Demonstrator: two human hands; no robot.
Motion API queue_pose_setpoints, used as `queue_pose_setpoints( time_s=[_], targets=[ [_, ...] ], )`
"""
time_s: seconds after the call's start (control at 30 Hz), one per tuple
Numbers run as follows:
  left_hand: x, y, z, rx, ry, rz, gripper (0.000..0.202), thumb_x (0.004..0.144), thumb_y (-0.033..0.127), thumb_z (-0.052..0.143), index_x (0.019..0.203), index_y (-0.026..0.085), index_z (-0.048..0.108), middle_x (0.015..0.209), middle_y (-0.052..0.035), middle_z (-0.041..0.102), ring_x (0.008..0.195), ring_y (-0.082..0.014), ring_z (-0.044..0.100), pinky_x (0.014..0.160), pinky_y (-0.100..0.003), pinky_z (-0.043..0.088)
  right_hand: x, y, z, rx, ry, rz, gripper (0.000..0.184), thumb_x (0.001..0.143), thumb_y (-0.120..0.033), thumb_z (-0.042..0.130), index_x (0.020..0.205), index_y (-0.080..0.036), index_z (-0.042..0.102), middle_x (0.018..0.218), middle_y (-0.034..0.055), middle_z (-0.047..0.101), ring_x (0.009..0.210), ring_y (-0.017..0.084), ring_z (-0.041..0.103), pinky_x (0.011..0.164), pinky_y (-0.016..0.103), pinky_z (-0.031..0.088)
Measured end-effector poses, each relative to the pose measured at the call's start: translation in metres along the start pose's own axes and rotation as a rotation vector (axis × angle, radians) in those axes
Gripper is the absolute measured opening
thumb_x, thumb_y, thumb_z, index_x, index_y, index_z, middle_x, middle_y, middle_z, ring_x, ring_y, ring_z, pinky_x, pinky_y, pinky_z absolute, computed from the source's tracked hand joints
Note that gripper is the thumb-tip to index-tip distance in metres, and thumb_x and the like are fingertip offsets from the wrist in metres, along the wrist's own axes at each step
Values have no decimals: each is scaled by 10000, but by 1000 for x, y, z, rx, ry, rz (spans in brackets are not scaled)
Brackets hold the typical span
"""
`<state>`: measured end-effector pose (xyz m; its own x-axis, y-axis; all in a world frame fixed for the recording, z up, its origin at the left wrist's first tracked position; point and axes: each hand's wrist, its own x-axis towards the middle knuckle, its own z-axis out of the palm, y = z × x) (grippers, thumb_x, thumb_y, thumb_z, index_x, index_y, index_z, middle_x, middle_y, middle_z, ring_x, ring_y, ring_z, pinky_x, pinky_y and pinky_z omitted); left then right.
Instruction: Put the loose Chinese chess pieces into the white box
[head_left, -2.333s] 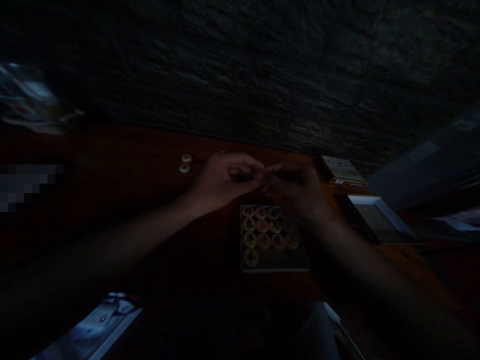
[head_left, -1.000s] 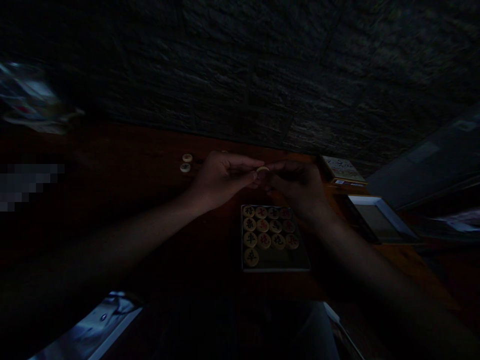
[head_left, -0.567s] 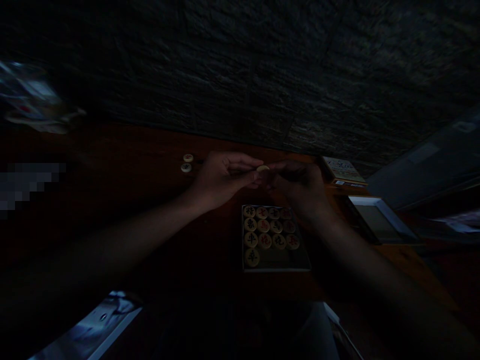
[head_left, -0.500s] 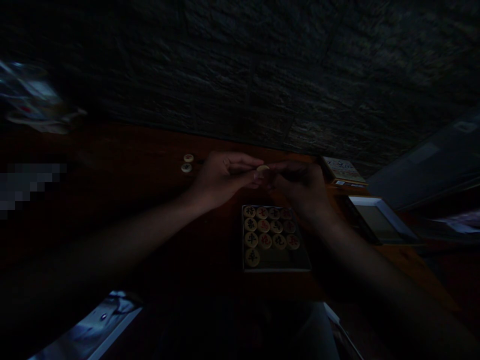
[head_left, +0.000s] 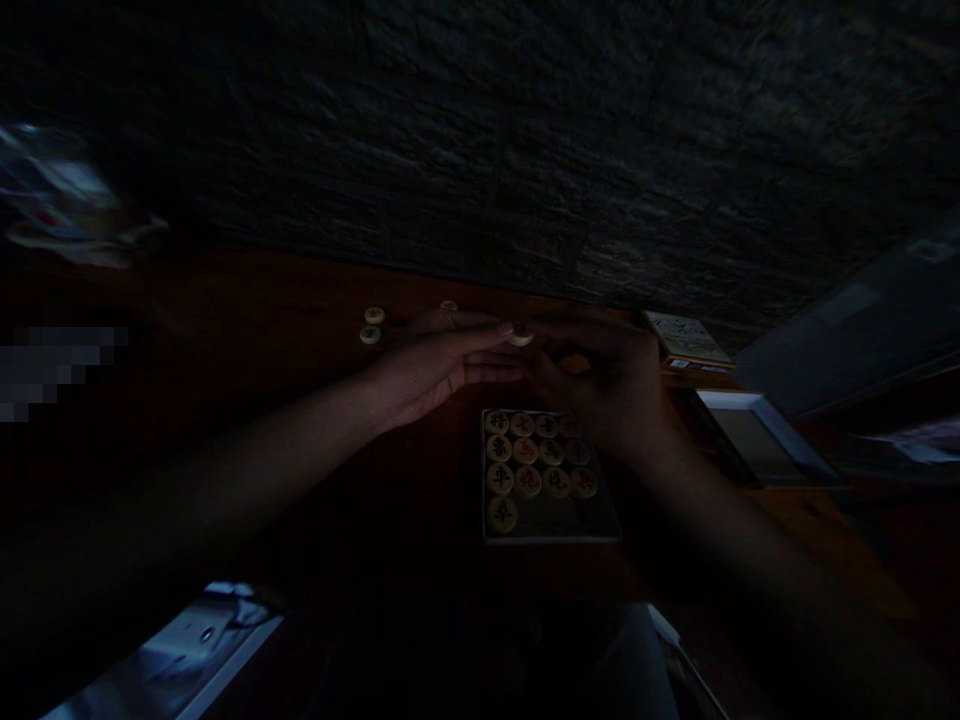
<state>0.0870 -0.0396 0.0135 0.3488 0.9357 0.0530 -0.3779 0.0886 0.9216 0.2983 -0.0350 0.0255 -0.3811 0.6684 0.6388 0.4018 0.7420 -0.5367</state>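
A round wooden xiangqi piece (head_left: 520,339) is held up between my two hands above the table. My left hand (head_left: 450,362) has its thumb and fingertips at the piece's left side, its lower fingers stretched out. From the right, my right hand (head_left: 611,365) curls its fingers in to the same piece; its fingertips are dark and hard to make out. Below them lies a shallow box (head_left: 555,540) with rows of xiangqi pieces marked in black or red. Its lowest row shows one black piece (head_left: 502,515) at the left.
Two loose pieces (head_left: 373,325) lie left of my left hand, and another piece (head_left: 448,306) lies just behind it. On the right are a printed box (head_left: 688,338) and an open box lid (head_left: 757,435). A stone wall (head_left: 480,150) stands behind the table.
My left hand has turned and its fingers have straightened, uncovering a loose piece behind it. The held piece has shifted slightly left. Pieces in the box stay as they were.
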Motion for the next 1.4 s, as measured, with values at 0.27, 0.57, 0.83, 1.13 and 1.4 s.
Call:
queue_pose_setpoints(
  time_s=[0.27, 0.57, 0.83, 1.13, 1.4],
  targets=[
    [1, -5, -5, 144, 3, 79, 211, 869, 330, 873, 1010, 175, 849, 1097, -108, 838, 972, -221, 811, 934, -363, 655, 1, 5, -1, 11, -16, 25, 262, 901, -332, 821, 1147, -248, 844, 908, 39, 779, 696, 169, 681, 644, 303, 547],
    [-1, -2, 4, 344, 124, 141, 73, 958, 195, 716, 990, 152, 766, 939, -55, 810, 779, -142, 781, 748, -255, 643, 4, 0, -6, 3, -175, 4, 204, 898, -259, 764, 1089, -224, 829, 917, 47, 761, 755, 174, 707, 669, 291, 552],
    [-5, 6, 5, 447, 82, 88, 489, 938, 274, 776, 1379, 141, 612, 907, -61, 820, 630, -143, 747, 624, -253, 592, 0, 4, -1, 209, -172, 108, 248, 847, -242, 860, 1066, -195, 753, 992, 54, 791, 831, 185, 757, 734, 294, 608],
    [-5, 5, 3, 532, 113, 157, 568, 811, 315, 900, 1305, 153, 673, 766, -32, 803, 645, -179, 766, 577, -234, 544, -2, -8, -3, 71, -231, 70, 206, 852, -221, 837, 1051, -190, 793, 974, 51, 801, 824, 185, 757, 729, 274, 591],
    [-8, 8, 12, 456, 109, 153, 395, 944, 433, 762, 1220, 162, 681, 731, -20, 770, 621, -178, 758, 556, -237, 557, 2, -44, -25, -79, -351, 183, 251, 730, -72, 767, 945, -186, 827, 899, 24, 833, 697, 163, 751, 625, 233, 551]
  ],
)
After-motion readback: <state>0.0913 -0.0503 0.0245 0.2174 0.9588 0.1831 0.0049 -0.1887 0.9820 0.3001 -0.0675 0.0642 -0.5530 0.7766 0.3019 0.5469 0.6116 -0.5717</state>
